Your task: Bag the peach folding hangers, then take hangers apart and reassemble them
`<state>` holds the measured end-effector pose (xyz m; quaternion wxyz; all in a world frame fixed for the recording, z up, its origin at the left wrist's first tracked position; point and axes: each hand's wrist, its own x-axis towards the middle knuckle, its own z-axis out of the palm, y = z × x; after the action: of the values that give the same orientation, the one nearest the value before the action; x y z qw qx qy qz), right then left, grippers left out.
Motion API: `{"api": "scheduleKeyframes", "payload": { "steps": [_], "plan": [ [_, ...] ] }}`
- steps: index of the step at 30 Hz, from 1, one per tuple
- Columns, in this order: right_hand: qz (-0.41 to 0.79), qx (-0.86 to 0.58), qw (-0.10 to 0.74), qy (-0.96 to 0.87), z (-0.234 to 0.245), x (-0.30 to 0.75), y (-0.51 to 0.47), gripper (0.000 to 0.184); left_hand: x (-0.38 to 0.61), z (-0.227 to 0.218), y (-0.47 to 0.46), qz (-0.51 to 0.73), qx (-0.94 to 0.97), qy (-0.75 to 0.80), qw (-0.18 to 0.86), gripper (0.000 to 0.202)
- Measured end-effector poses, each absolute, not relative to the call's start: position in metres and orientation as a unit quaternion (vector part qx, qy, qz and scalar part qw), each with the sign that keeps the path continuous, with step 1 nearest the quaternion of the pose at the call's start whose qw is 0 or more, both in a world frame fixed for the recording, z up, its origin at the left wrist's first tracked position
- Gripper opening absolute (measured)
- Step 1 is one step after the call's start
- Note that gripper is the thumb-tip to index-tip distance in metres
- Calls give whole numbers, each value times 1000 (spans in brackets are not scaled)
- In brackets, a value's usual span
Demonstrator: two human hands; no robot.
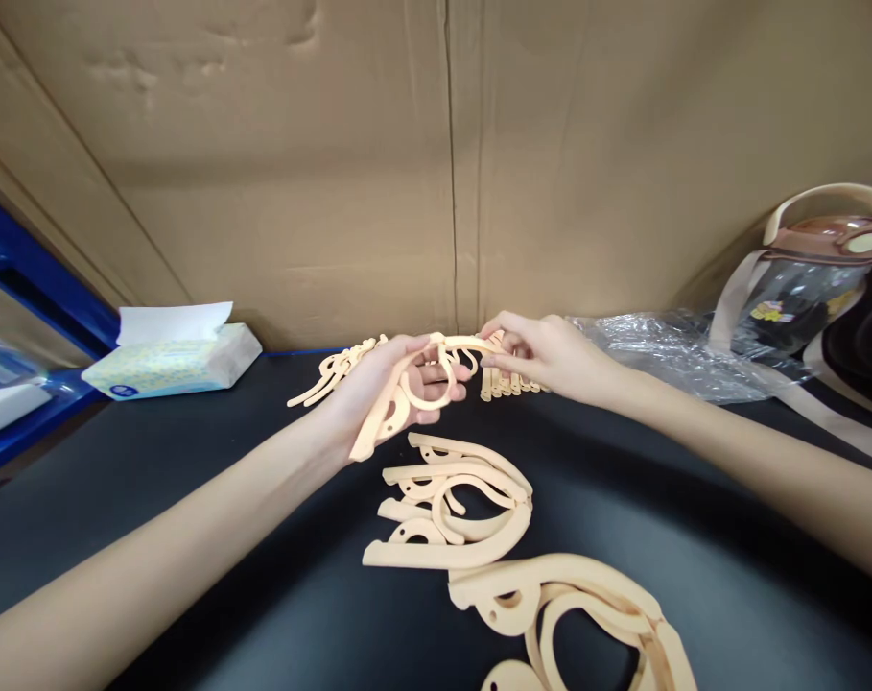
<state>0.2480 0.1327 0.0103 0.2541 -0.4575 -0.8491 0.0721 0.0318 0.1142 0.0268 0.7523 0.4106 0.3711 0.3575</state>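
Observation:
A peach plastic folding hanger (378, 418) rests across my left hand (392, 374), one arm along the palm and its curved hook above the fingers. My right hand (532, 357) pinches the other arm of this hanger between thumb and fingers, so both hands hold it. Nearer to me, several folded hangers (471, 552) lie in a loose group on the black table (277, 576). A larger-looking folded hanger pile (594, 585) sits at the lower right, cut off by the frame. Behind my hands are more hanger pieces (320, 384), partly hidden.
A tissue pack (183, 360) stands at the back left beside a blue metal frame (39, 297). Clear plastic wrap (666, 350) and a strapped water bottle (795, 288) are at the back right. Cardboard (298, 173) walls off the far side.

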Motion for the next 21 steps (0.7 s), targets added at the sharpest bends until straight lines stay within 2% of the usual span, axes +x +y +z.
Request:
{"api": "scheduleKeyframes", "payload": {
  "steps": [4, 7, 11, 17, 19, 21],
  "plan": [
    [-136, -405, 145, -892, 8, 242, 121, 29, 33, 24, 113, 271, 427, 381, 774, 35],
    [-171, -372, 127, -904, 6, 240, 118, 26, 32, 27, 112, 240, 404, 372, 801, 36],
    [-54, -403, 152, -901, 11, 235, 117, 29, 33, 30, 111, 252, 398, 352, 809, 26],
    [205, -402, 282, -847, 22, 224, 114, 33, 36, 37, 108, 303, 490, 360, 734, 16],
    [255, -411, 291, -825, 23, 227, 118, 35, 36, 37, 106, 294, 533, 388, 692, 17],
    [249, -456, 281, -807, 23, 234, 126, 37, 36, 35, 103, 270, 572, 415, 654, 20]
  ]
}}
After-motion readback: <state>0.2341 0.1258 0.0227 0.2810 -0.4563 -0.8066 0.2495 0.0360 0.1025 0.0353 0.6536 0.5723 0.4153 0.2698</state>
